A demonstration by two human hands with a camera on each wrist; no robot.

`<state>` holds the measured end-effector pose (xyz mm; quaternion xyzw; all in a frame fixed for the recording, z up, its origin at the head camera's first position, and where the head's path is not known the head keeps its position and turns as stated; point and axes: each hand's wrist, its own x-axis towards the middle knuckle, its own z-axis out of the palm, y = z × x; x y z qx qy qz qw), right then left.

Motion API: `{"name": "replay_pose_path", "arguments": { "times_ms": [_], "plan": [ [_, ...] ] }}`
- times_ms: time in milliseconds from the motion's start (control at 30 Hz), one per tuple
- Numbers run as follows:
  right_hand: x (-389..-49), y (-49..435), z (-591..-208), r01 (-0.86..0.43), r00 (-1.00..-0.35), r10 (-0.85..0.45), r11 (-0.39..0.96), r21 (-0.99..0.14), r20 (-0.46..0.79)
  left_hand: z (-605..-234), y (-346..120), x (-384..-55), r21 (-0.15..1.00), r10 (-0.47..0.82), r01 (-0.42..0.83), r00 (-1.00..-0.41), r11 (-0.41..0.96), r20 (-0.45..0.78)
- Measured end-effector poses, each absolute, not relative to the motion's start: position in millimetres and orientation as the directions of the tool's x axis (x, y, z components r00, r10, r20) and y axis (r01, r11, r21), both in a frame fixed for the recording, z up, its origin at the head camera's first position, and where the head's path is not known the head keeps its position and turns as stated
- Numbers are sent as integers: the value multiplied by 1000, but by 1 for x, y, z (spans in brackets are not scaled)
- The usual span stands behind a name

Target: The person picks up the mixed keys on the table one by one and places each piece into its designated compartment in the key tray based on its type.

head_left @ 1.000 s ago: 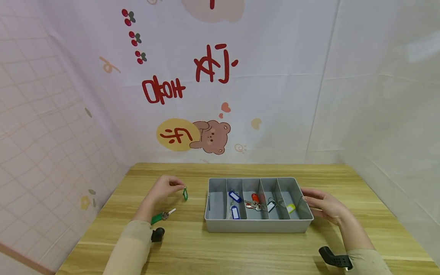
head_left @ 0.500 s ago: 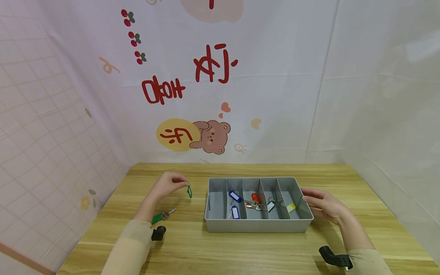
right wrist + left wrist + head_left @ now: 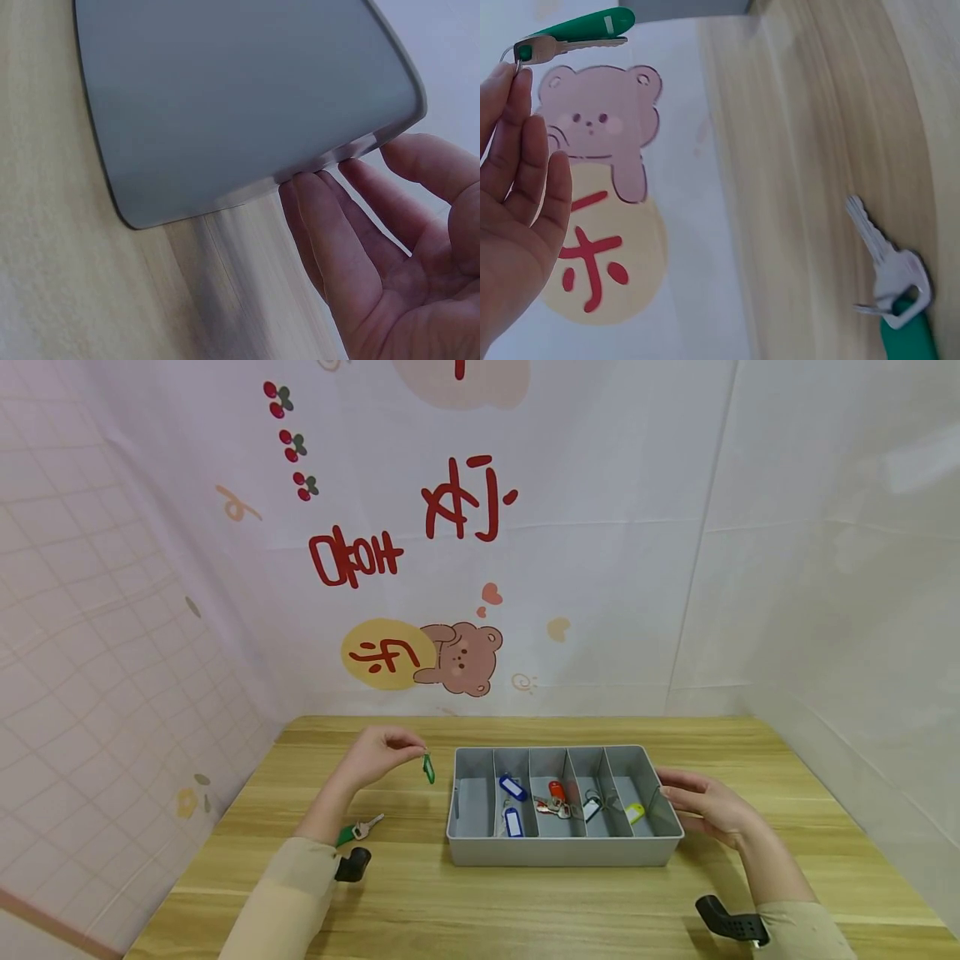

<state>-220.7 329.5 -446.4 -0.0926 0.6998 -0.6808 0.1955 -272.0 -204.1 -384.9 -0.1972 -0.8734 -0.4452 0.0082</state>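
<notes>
My left hand (image 3: 378,756) is raised left of a grey divided tray (image 3: 558,853), pinching the ring of a key with a green tag (image 3: 428,768). In the left wrist view, thumb and fingertips hold that ring, and the key (image 3: 592,43) hangs beside its green tag. Below the left forearm, a second key (image 3: 367,826) with a green tag (image 3: 345,835) lies on the table. My right hand (image 3: 708,810) is at the tray's right end. In the right wrist view, its extended fingers (image 3: 330,240) touch the outer end wall, with the thumb near the rim.
Inside the tray's compartments lie two blue tags (image 3: 513,788), keys with a red tag (image 3: 557,792), a black-edged tag (image 3: 592,810) and a yellow tag (image 3: 634,813). The wooden table (image 3: 525,910) meets a printed cloth backdrop (image 3: 600,568) behind.
My left hand has moved right and slightly up with the green-tagged key, closer to the tray's left end. The right hand and tray have stayed put.
</notes>
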Motion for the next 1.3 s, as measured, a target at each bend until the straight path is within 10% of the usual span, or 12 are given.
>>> {"name": "replay_pose_path", "arguments": {
  "times_ms": [1300],
  "plan": [
    [-220, 330, -446, 118, -906, -402, 55, -992, -130, -356, -146, -273, 692, 597, 602, -743, 398, 303]
  ]
}}
